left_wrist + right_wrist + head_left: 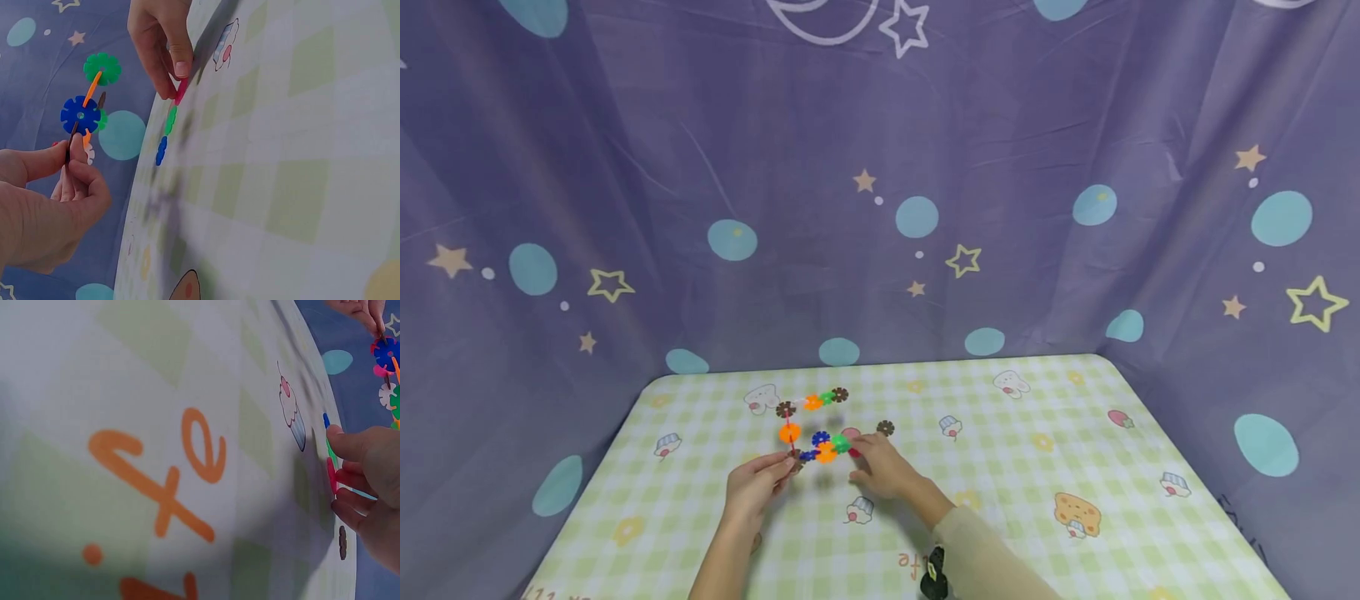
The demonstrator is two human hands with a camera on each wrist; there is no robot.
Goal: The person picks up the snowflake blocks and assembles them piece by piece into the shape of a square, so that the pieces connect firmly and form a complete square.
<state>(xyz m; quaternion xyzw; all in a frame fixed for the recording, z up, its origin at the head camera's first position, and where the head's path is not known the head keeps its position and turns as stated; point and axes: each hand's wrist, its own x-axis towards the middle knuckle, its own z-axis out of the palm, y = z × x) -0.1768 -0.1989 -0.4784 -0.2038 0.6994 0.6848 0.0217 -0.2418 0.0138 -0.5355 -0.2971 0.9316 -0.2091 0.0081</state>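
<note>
Soft, diffuse shadows on the tablecloth (281,194)

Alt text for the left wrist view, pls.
A left hand pinches a brown disc in a chain of colourful notched discs, seen against a purple starry curtain. Beyond it, a right hand is at the pink end of a pink, green and blue disc row, over a pale checked tablecloth.

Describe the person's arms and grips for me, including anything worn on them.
The left grip and right grip are bare, ungloved human hands. The left forearm is bare as far as the head view shows. The right forearm runs into a plain pale beige sleeve. A black item with a small yellowish mark shows by that sleeve; I can't tell whether it's worn.
</note>
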